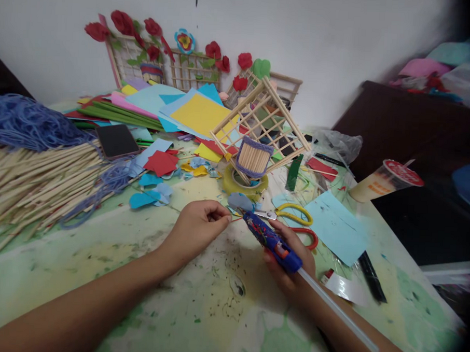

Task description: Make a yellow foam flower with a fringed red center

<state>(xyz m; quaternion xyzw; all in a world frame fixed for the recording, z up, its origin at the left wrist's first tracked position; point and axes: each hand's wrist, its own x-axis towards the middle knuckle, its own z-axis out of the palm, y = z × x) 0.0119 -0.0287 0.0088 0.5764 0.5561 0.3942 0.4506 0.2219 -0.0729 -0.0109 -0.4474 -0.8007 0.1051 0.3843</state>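
My left hand (199, 229) is closed in a pinch near the middle of the table, on a thin reddish stick. At the stick's far end is a grey-blue paper petal (240, 201). My right hand (294, 256) is wrapped round a blue glue gun (271, 242), its nozzle close to the stick and petal. A long clear glue stick (338, 310) juts from the gun's back. Just beyond the gun lie scissors (295, 212) with yellow and red handles, partly hidden by the gun and my right hand.
A stick lattice (278, 115) with a small basket stands on yellow-green tape (234, 184). Bundled sticks (44, 178), blue yarn (31, 120) and a phone (117, 141) are left. Coloured paper (202, 115) lies behind, blue paper (336, 227) right, a cup (386, 180) at the right edge.
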